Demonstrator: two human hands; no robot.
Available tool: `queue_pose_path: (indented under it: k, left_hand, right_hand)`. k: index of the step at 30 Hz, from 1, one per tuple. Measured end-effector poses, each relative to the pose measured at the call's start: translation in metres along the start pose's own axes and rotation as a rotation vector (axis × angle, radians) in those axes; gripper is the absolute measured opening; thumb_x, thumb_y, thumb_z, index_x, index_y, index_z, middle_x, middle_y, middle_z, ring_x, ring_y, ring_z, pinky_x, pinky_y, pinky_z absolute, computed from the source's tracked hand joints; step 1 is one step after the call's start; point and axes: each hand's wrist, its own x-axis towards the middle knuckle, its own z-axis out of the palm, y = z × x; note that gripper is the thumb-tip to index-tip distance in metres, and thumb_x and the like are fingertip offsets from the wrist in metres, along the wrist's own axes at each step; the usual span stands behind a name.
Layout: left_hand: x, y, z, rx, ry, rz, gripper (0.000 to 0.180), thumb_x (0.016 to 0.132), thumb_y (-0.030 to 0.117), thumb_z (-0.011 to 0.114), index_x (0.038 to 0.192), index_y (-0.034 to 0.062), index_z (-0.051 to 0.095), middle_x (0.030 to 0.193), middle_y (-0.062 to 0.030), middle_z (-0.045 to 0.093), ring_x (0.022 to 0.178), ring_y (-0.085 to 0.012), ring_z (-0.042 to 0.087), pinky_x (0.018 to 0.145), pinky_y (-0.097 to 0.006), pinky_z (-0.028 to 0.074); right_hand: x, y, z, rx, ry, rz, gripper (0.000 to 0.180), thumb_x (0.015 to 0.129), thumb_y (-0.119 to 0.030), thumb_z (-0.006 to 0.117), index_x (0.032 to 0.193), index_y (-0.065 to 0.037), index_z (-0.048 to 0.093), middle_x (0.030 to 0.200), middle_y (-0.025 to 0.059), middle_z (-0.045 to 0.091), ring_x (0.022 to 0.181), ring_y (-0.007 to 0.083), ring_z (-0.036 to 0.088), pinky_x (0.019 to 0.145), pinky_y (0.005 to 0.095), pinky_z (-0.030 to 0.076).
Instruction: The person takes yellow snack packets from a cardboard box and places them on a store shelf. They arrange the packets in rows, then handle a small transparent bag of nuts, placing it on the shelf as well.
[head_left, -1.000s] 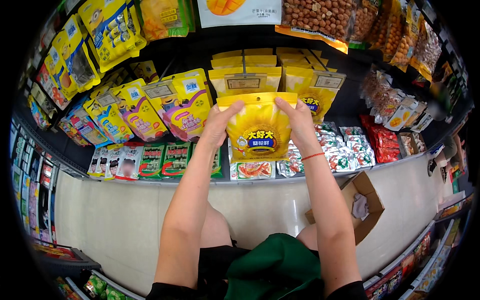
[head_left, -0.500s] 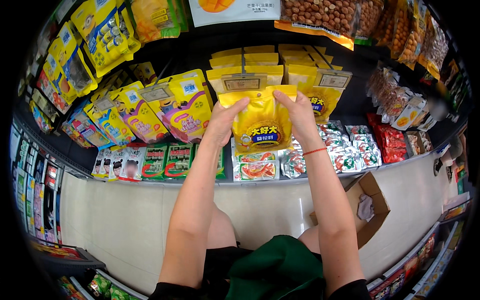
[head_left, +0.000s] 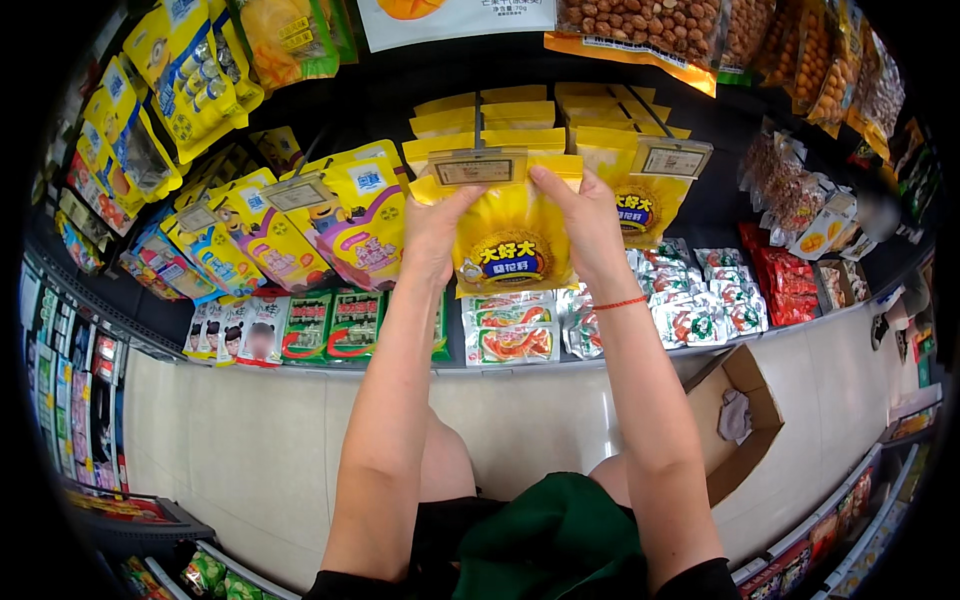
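Both my hands grip the top edge of a yellow bag of sunflower seeds (head_left: 515, 222), one at each upper corner. My left hand (head_left: 436, 232) has its thumb laid over the front of the bag. On the opposite corner, the thumb of my right hand (head_left: 592, 225) presses the front, the fingers hidden behind. The bag hangs upright in front of a row of like yellow bags (head_left: 520, 118) on a metal hook. A price tag holder (head_left: 478, 167) at the hook's end overlaps the bag's top edge between my hands. The hook's contact with the bag is hidden.
Another row of yellow bags (head_left: 632, 205) hangs to the right, and yellow-pink snack pouches (head_left: 365, 225) to the left. Small silver packets (head_left: 690, 305) and green packs (head_left: 355, 322) lie on the bottom shelf. An opened cardboard box (head_left: 745, 420) stands on the floor, lower right.
My hands have moved the bag slightly up and away from me, toward the hook. The price tag holder, which was above the bag, now overlaps its top edge.
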Motion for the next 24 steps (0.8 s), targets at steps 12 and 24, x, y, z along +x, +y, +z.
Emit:
queue_pose_path:
  k: [12, 24]
  left_hand:
    - [0.016, -0.006, -0.006, 0.022, 0.036, 0.131, 0.029, 0.080, -0.003, 0.062, 0.107, 0.0025, 0.053, 0.104, -0.0065, 0.062, 0.094, -0.0138, 0.059, 0.083, -0.028, 0.047]
    - [0.021, -0.013, 0.001, -0.013, 0.106, 0.180, 0.031, 0.075, -0.006, 0.066, 0.102, 0.0033, 0.051, 0.097, -0.0056, 0.061, 0.089, -0.0127, 0.059, 0.080, -0.026, 0.048]
  right_hand:
    - [0.004, 0.002, 0.010, 0.017, 0.007, -0.094, 0.023, 0.086, -0.012, 0.063, 0.106, 0.000, 0.059, 0.099, 0.0045, 0.064, 0.086, 0.0092, 0.059, 0.077, 0.0234, 0.046]
    - [0.006, -0.001, 0.014, -0.041, 0.101, -0.083, 0.024, 0.087, -0.012, 0.063, 0.107, 0.000, 0.059, 0.100, 0.0044, 0.064, 0.088, 0.0090, 0.058, 0.079, 0.0231, 0.045]
